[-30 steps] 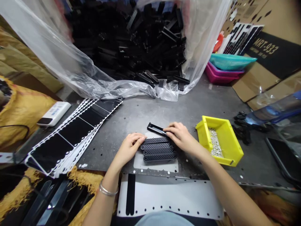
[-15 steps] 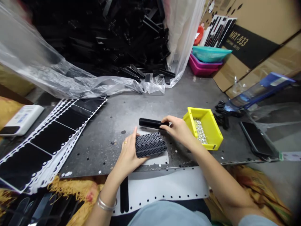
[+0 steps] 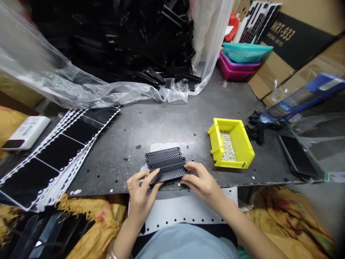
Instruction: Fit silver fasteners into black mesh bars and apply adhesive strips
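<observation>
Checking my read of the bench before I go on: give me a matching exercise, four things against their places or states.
Things:
1 yellow bin
2 mesh strips
3 phone
4 teal basket

Places or states:
A stacked on the pink basket
B dark screen, at the right end of the table
C holds small silver parts
D in a row, the nearest one gripped at its ends by the left hand and right hand

Pairs: 1-C, 2-D, 3-B, 4-A
</observation>
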`<action>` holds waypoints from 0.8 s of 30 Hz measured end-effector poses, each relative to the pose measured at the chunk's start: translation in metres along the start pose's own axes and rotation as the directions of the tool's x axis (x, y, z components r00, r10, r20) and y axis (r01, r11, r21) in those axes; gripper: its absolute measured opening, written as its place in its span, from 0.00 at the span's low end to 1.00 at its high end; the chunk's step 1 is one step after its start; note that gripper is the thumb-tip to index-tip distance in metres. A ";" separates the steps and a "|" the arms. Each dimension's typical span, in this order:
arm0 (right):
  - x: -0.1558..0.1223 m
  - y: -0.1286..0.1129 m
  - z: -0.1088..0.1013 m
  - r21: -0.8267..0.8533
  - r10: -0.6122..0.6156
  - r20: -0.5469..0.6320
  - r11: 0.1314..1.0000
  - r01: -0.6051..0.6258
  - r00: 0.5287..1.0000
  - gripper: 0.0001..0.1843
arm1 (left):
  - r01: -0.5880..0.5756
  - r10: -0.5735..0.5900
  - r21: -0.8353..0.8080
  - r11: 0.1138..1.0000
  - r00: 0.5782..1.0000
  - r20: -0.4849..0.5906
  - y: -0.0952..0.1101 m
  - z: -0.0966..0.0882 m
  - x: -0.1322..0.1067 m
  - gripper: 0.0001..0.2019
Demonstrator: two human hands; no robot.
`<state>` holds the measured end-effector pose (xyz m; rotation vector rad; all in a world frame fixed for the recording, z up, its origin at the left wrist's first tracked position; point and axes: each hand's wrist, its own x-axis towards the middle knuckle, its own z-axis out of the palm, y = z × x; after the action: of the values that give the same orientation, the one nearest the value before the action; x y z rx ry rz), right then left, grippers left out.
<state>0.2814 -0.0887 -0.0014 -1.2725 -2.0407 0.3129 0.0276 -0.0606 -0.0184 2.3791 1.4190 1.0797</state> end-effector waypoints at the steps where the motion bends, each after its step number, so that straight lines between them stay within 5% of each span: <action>1: 0.000 -0.001 -0.005 -0.022 -0.006 0.007 1.000 0.006 1.000 0.06 | 0.024 -0.025 0.046 0.999 1.000 0.012 -0.001 0.001 0.001 0.29; 4: 0.009 0.009 -0.045 -0.035 0.051 -0.064 0.998 -0.053 0.997 0.06 | -0.036 0.025 0.056 0.998 0.981 0.190 -0.002 0.004 0.016 0.43; 7: 0.026 0.044 -0.094 -0.196 0.261 -0.178 0.935 -0.294 0.949 0.09 | -0.133 0.107 0.051 0.990 0.932 0.345 -0.004 0.011 0.039 0.55; 9: 0.037 0.075 -0.112 -0.388 0.434 -0.014 0.828 -0.405 0.901 0.13 | -0.147 0.107 0.085 0.985 0.924 0.367 -0.006 0.016 0.049 0.57; 13: 0.043 0.117 -0.107 -0.523 0.548 0.229 0.766 -0.373 0.804 0.17 | -0.129 0.076 0.123 0.984 0.928 0.366 -0.010 0.022 0.054 0.56; 18: 0.034 0.113 -0.101 -0.503 0.549 0.321 0.789 -0.352 0.771 0.16 | -0.098 0.073 0.063 0.993 0.944 0.321 -0.011 0.026 0.052 0.51; 21: 0.034 0.104 -0.111 -0.482 0.560 0.311 0.789 -0.381 0.768 0.22 | -0.071 0.048 0.068 0.995 0.954 0.297 -0.009 0.029 0.052 0.51; 24: 0.029 0.096 -0.128 -0.510 0.545 0.123 0.752 -0.418 0.830 0.14 | -0.056 0.027 0.087 0.995 0.951 0.309 -0.008 0.028 0.051 0.52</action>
<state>0.4254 -0.0364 0.0524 -2.1862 -2.0367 0.2434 0.0551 -0.0088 -0.0166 2.5161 1.3409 0.6230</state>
